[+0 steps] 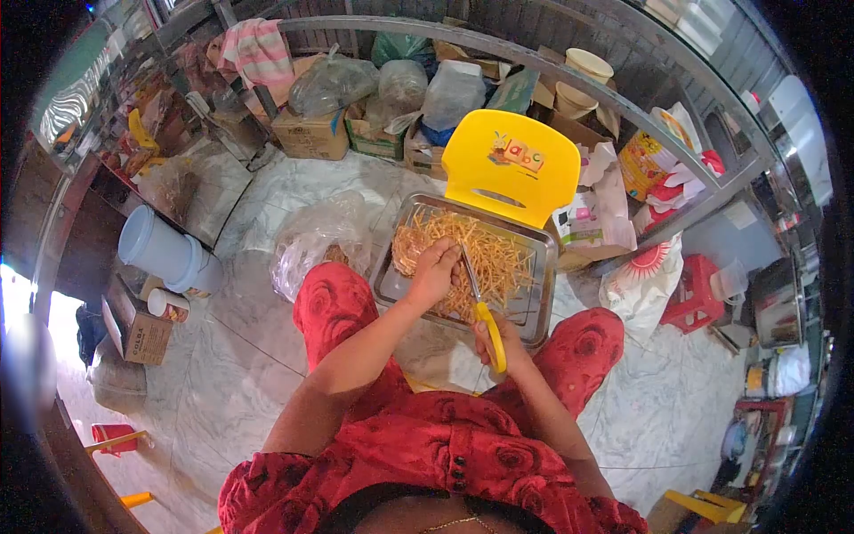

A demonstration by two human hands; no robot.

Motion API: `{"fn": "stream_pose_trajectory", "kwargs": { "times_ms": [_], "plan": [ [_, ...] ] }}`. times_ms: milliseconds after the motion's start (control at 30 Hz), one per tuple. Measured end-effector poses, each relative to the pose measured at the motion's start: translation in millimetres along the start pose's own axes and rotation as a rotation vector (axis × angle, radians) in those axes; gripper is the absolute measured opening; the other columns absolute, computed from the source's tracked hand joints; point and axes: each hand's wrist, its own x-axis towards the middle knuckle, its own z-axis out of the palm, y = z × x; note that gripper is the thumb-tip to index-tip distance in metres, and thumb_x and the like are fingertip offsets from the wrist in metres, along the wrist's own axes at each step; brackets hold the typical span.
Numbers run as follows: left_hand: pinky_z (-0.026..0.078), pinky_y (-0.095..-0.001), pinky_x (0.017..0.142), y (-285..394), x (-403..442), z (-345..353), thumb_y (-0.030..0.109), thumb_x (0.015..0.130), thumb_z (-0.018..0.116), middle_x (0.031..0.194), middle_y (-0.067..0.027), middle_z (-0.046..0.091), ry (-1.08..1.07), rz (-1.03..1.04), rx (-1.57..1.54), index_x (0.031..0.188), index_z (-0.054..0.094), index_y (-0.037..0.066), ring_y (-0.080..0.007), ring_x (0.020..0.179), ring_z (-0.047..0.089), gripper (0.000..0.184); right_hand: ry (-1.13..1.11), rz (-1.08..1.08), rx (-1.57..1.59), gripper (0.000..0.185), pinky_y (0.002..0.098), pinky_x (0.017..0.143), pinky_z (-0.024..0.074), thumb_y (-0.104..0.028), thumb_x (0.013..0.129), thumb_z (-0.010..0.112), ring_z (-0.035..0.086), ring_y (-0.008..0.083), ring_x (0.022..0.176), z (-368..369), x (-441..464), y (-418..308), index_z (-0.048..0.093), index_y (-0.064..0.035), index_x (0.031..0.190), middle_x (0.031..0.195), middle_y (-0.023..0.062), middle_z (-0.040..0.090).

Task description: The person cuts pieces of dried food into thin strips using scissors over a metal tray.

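Observation:
My right hand (500, 343) grips a pair of scissors (487, 322) by its yellow handles, blades pointing away over the tray. Beside the blades my left hand (434, 270) is closed, pinching some thin tan strips that its fingers mostly hide. A loose heap of these dry-looking strips (498, 258) lies in a rectangular metal tray (544, 294). Left of my left hand, a denser brown clump (407, 249) rests at the tray's edge. The exact kind of the strips cannot be made out.
A yellow chair (511, 165) stands behind the tray. To its left is a clear plastic bag (325, 236) on the tiled floor. Boxes (310, 135) and bags line the back, white buckets (160, 249) stand left, and a red crate (692, 298) stands right.

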Motion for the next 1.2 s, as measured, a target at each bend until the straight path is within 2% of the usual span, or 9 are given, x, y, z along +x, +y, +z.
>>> {"fn": "stream_pose_trajectory", "kwargs": {
  "times_ms": [200, 500, 567, 667, 767, 967, 1200],
  "plan": [
    [0.039, -0.0233, 0.042, 2, 1, -2, 0.014, 0.087, 0.04, 0.057, -0.0015, 0.043, -0.023, -0.017, -0.016, 0.076, 0.045, 0.005, -0.0099, 0.046, 0.043, 0.015, 0.022, -0.019, -0.017, 0.026, 0.0202, 0.033, 0.034, -0.036, 0.08, 0.058, 0.039, 0.0063, 0.035, 0, 2, 0, 0.049, -0.0112, 0.081, 0.049, -0.0031, 0.043],
    [0.041, -0.0237, 0.042, -1, 5, -6, 0.014, 0.086, 0.042, 0.058, -0.0017, 0.044, 0.008, 0.051, 0.058, 0.08, 0.047, 0.003, -0.0095, 0.046, 0.044, 0.014, -0.011, -0.021, -0.038, 0.029, 0.0198, 0.036, 0.0348, -0.035, 0.08, 0.056, 0.04, 0.0061, 0.04, 0, -1, -6, 0.048, -0.0093, 0.091, 0.055, -0.0029, 0.042],
    [0.04, -0.0233, 0.041, -4, 7, -9, 0.013, 0.085, 0.042, 0.058, -0.0011, 0.044, -0.1, 0.009, 0.024, 0.078, 0.047, 0.003, -0.0091, 0.046, 0.043, 0.013, -0.048, -0.051, 0.012, 0.032, 0.0202, 0.038, 0.0364, -0.037, 0.081, 0.054, 0.041, 0.0065, 0.043, 0, 1, -3, 0.046, -0.0095, 0.094, 0.058, -0.0022, 0.043],
    [0.038, -0.0232, 0.04, -7, 6, -8, 0.012, 0.085, 0.042, 0.057, -0.0004, 0.043, -0.147, 0.045, 0.118, 0.076, 0.046, 0.004, -0.0089, 0.046, 0.043, 0.013, -0.067, -0.074, 0.001, 0.035, 0.0208, 0.04, 0.0374, -0.04, 0.081, 0.052, 0.042, 0.007, 0.047, -2, 1, -2, 0.045, -0.0093, 0.095, 0.06, -0.0016, 0.044],
    [0.037, -0.0232, 0.04, -2, 5, -6, 0.012, 0.085, 0.042, 0.057, -0.0003, 0.042, -0.172, 0.037, 0.086, 0.075, 0.045, 0.004, -0.0091, 0.045, 0.042, 0.013, -0.076, -0.068, -0.013, 0.037, 0.021, 0.039, 0.0374, -0.043, 0.081, 0.051, 0.042, 0.0072, 0.046, -4, 1, -1, 0.045, -0.009, 0.096, 0.059, -0.0018, 0.043],
    [0.038, -0.0244, 0.04, -6, 3, -1, 0.011, 0.086, 0.041, 0.056, -0.0018, 0.042, -0.095, 0.09, 0.123, 0.075, 0.045, 0.003, -0.0102, 0.045, 0.043, 0.014, 0.003, -0.05, -0.099, 0.038, 0.0208, 0.039, 0.0383, -0.044, 0.081, 0.051, 0.043, 0.0075, 0.044, -3, 2, -2, 0.047, -0.0084, 0.094, 0.059, -0.0008, 0.046],
    [0.04, -0.0248, 0.041, -5, 3, 0, 0.011, 0.085, 0.041, 0.057, -0.003, 0.044, -0.085, 0.045, 0.097, 0.077, 0.046, 0.002, -0.0109, 0.046, 0.044, 0.013, 0.01, -0.046, -0.045, 0.035, 0.0202, 0.037, 0.0373, -0.042, 0.081, 0.052, 0.043, 0.0064, 0.042, -1, -2, -7, 0.048, -0.0086, 0.09, 0.054, -0.0019, 0.045]
  ]
}}
